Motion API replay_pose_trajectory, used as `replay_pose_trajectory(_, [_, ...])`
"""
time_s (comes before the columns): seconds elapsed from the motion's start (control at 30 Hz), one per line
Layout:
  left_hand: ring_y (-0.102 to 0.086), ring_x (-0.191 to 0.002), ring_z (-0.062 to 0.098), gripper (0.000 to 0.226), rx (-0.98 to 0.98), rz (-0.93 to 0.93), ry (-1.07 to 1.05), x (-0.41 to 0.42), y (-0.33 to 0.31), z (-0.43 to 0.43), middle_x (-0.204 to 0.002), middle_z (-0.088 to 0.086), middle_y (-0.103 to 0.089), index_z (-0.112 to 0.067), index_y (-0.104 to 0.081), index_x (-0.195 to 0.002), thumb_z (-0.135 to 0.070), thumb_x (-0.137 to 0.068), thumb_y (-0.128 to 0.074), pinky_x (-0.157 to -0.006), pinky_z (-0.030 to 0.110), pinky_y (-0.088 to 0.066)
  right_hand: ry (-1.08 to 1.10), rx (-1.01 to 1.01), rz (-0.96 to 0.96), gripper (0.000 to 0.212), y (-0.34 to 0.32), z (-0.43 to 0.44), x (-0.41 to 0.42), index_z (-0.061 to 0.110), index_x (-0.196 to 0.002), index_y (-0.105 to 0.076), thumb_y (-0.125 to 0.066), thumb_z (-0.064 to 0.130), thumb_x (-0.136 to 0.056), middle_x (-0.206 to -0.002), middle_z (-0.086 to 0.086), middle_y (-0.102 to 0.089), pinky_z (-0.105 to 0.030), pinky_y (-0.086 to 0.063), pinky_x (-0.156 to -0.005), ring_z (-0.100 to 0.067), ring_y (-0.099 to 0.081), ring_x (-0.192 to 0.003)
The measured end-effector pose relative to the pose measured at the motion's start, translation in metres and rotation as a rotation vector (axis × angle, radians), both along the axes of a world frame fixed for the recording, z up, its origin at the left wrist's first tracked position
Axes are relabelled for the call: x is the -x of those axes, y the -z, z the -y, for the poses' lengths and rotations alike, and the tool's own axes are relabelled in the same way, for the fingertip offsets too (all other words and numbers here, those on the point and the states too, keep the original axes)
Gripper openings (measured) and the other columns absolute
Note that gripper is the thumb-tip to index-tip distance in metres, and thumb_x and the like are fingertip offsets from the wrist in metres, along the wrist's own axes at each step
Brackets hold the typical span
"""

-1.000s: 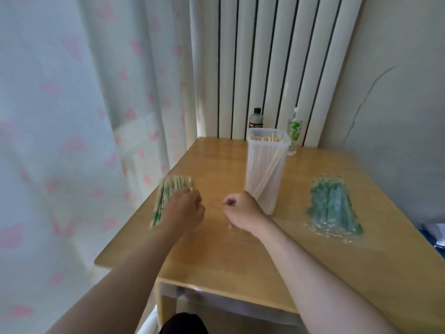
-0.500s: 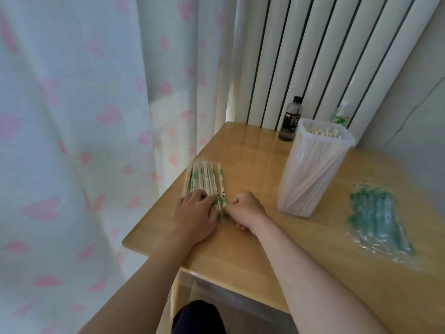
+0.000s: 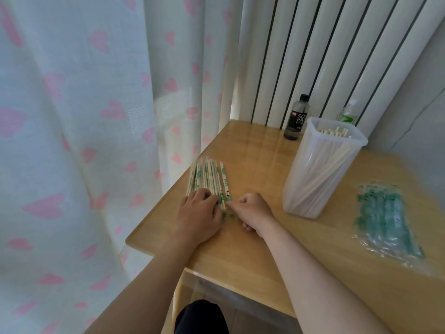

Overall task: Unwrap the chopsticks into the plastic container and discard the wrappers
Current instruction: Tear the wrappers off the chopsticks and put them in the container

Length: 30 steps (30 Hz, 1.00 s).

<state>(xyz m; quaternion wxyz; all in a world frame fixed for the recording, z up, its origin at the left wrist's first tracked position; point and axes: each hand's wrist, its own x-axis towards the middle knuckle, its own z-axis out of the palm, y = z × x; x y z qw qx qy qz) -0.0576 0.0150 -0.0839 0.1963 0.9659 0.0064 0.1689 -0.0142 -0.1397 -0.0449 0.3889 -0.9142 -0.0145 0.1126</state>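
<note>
The left hand (image 3: 199,218) is lying flat, its fingers pressing on the near ends of the wrapped chopsticks (image 3: 208,177), which are fanning away from it. The right hand (image 3: 252,210), just beside it, is curling its fingers against the end of the outermost wrapped pair; I cannot tell whether it is pinching it. To the right of that hand the plastic container (image 3: 296,189) is standing upright and holding bare chopsticks (image 3: 333,132). Farther right, the empty wrappers (image 3: 385,220) are lying in a heap.

1. The left hand (image 3: 199,220) and the right hand (image 3: 255,210) are both bare.
2. The forearms are uncovered right down to the lower edge of the view.
3. Low between the arms sits a rounded patch of black clothing (image 3: 201,317), plain and unmarked; which part it covers cannot be told.
</note>
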Motion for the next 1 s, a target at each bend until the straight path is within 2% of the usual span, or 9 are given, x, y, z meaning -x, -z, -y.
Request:
replay_pose_trajectory(0.1, [-0.053,-0.112,0.021,0.045,0.007,0.006,-0.005,0.000,-0.001,0.000,-0.118,-0.004,-0.058,-0.025,-0.068,-0.119,-0.041,-0.089,-0.037,-0.097,0.040,-0.038,-0.012,0.063,0.007,0.029,0.000,-0.002,-0.002,0.021,-0.066,-0.052,-0.064,0.034,-0.089,-0.059,-0.005,-0.062,-0.031,-0.051,-0.056,-0.023,-0.061,-0.051])
replay_pose_trajectory(0.17, [-0.053,-0.113,0.021,0.046,0.010,0.009,-0.005,0.000,-0.002,0.000,-0.118,-0.004,-0.058,-0.025,-0.068,-0.119,-0.041,-0.089,-0.037,-0.097,0.040,-0.038,-0.003,0.029,-0.010,0.029,0.000,-0.001,-0.003,0.021,-0.062,-0.050,-0.063,0.031,-0.086,-0.055,-0.005,-0.058,-0.030,-0.049,-0.053,-0.022,-0.057,-0.047])
replay_pose_trajectory(0.3, [-0.053,-0.112,0.019,0.043,0.008,0.015,-0.006,-0.001,0.000,-0.001,-0.118,-0.005,-0.058,-0.025,-0.068,-0.121,-0.039,-0.091,-0.040,-0.097,0.039,-0.038,0.043,-0.121,-0.065,0.028,-0.004,0.004,-0.001,0.018,-0.063,-0.047,-0.061,0.027,-0.085,-0.049,-0.004,-0.047,-0.026,-0.039,-0.046,-0.021,-0.047,-0.042])
replay_pose_trajectory(0.43, [-0.052,-0.112,0.019,0.037,0.007,0.021,-0.002,-0.001,0.001,-0.002,-0.118,-0.005,-0.058,-0.025,-0.067,-0.122,-0.036,-0.094,-0.045,-0.096,0.038,-0.036,0.066,-0.268,-0.093,0.019,-0.005,0.009,0.002,0.011,-0.077,-0.059,-0.056,0.025,-0.089,-0.064,-0.011,-0.061,-0.025,-0.041,-0.042,-0.024,-0.060,-0.052])
replay_pose_trajectory(0.53, [-0.052,-0.114,0.019,0.034,-0.006,0.021,-0.001,-0.001,0.001,-0.002,-0.121,-0.004,-0.057,-0.026,-0.067,-0.123,-0.034,-0.095,-0.049,-0.098,0.037,-0.035,0.086,-0.333,-0.116,0.020,-0.006,0.011,0.005,0.008,-0.083,-0.065,-0.053,0.020,-0.092,-0.074,-0.009,-0.075,-0.024,-0.043,-0.040,-0.022,-0.069,-0.058])
replay_pose_trajectory(0.6, [-0.052,-0.114,0.019,0.033,-0.006,0.028,-0.005,-0.001,0.002,-0.002,-0.120,-0.004,-0.058,-0.026,-0.067,-0.122,-0.034,-0.095,-0.051,-0.098,0.037,-0.035,0.092,-0.364,-0.128,0.018,-0.008,0.013,0.007,0.006,-0.085,-0.066,-0.054,0.017,-0.093,-0.078,-0.009,-0.077,-0.024,-0.045,-0.040,-0.020,-0.071,-0.058])
replay_pose_trajectory(0.73, [-0.055,-0.112,0.021,0.037,-0.014,0.041,-0.011,-0.001,0.001,-0.001,-0.117,-0.003,-0.060,-0.025,-0.069,-0.119,-0.036,-0.092,-0.047,-0.097,0.039,-0.037,0.110,-0.443,-0.124,0.014,-0.007,0.021,0.008,-0.001,-0.094,-0.069,-0.060,0.009,-0.091,-0.076,-0.010,-0.075,-0.026,-0.049,-0.043,-0.019,-0.069,-0.056])
replay_pose_trajectory(0.87, [-0.057,-0.112,0.024,0.049,-0.031,0.060,-0.024,0.002,-0.004,0.001,-0.119,0.000,-0.062,-0.024,-0.065,-0.121,-0.043,-0.087,-0.035,-0.096,0.041,-0.040,0.128,-0.624,-0.142,0.008,-0.007,0.032,0.011,0.004,-0.097,-0.068,-0.062,0.002,-0.093,-0.073,-0.013,-0.070,-0.027,-0.049,-0.042,-0.020,-0.062,-0.052])
replay_pose_trajectory(1.0, [-0.060,-0.112,0.030,0.050,-0.091,0.161,-0.050,0.007,-0.007,0.003,-0.125,0.007,-0.063,-0.019,-0.062,-0.125,-0.043,-0.086,-0.042,-0.096,0.044,-0.042,0.134,-0.825,-0.219,0.015,-0.009,0.049,0.020,0.003,-0.093,-0.070,-0.058,-0.004,-0.095,-0.065,-0.010,-0.064,-0.028,-0.049,-0.043,-0.018,-0.057,-0.050])
